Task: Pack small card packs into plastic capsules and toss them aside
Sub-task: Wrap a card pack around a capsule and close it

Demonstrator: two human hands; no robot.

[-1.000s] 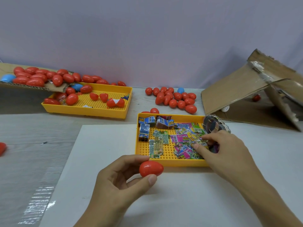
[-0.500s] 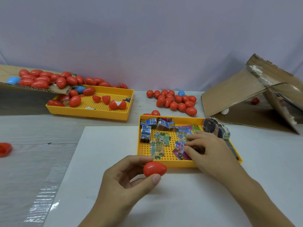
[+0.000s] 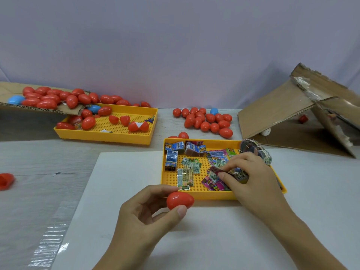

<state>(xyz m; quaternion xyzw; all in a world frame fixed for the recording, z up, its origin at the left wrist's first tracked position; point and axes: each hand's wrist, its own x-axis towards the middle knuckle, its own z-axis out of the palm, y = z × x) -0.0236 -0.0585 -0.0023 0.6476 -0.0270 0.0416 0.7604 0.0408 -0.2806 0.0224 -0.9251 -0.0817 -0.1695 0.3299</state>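
Head view: left hand fingers clamp red capsule; right hand fingers pinch card pack.

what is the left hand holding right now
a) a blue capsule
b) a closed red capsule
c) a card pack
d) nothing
b: the left hand pinches a closed red capsule between thumb and fingers, just in front of the near yellow tray, while the right hand picks at the card packs in the tray.
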